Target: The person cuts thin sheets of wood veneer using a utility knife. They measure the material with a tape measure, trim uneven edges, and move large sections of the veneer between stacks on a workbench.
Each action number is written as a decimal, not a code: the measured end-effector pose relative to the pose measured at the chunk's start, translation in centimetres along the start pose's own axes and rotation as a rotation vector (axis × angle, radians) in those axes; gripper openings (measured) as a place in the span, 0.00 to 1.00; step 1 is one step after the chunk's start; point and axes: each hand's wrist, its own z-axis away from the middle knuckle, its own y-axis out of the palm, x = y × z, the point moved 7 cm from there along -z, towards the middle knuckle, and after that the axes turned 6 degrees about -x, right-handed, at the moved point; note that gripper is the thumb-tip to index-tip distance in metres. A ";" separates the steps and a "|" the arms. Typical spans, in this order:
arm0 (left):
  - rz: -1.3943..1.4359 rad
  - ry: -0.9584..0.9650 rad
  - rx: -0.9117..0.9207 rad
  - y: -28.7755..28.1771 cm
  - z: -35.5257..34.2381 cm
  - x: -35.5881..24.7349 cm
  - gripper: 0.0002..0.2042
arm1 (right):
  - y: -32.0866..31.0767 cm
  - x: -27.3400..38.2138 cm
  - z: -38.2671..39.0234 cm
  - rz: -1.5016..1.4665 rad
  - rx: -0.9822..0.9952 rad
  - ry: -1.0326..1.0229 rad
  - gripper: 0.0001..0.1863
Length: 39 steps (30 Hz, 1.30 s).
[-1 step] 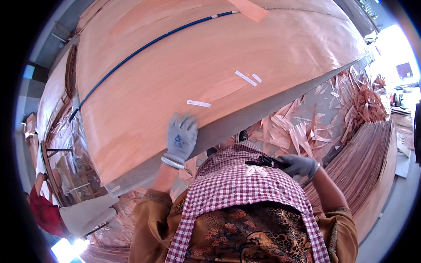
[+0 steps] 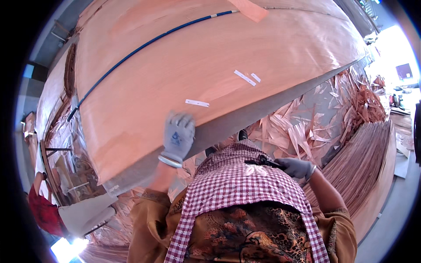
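Note:
A broad sheet of pale orange wood veneer (image 2: 144,87) lies in front of me on a stack. My left hand (image 2: 179,131), in a grey glove, rests at the sheet's near edge with its fingers bent forward over the surface, slightly blurred. Nothing shows in it. Just beyond its fingertips a short white tape strip (image 2: 197,103) is stuck to the veneer. Farther right lies another white tape strip (image 2: 244,78) with a shorter piece beside it. My right hand (image 2: 296,168), in a darker glove, grips a black hand-held tool (image 2: 264,161) before my checked apron. Its exact kind is unclear.
A blue rod (image 2: 149,43) lies across the sheet, with a loose veneer strip (image 2: 250,9) at its far end. Torn veneer scraps (image 2: 285,129) litter the floor. At right stands a veneer stack (image 2: 355,162). Another person's red sleeve (image 2: 46,210) shows at lower left.
My left hand has shifted very slightly left, its fingers more bent and blurred. The sheet with its tape strips appears a touch farther left. My right hand still grips the black tool.

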 end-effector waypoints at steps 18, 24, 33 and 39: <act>-0.626 -0.547 0.073 -2.4 -16.5 16.0 0.09 | -29.2 -0.9 -1.1 0.075 -0.548 -0.061 0.08; -0.407 -0.332 -0.250 1.3 -14.8 7.8 0.25 | -38.8 4.5 -9.6 -0.521 -0.625 -0.200 0.19; -0.338 -0.443 0.114 0.8 -13.5 8.5 0.31 | -44.5 11.0 -13.3 -0.378 -0.694 -0.229 0.17; -0.343 -0.450 -0.017 -3.6 -17.4 9.4 0.28 | -44.4 16.8 -9.9 -0.273 -0.852 -0.298 0.13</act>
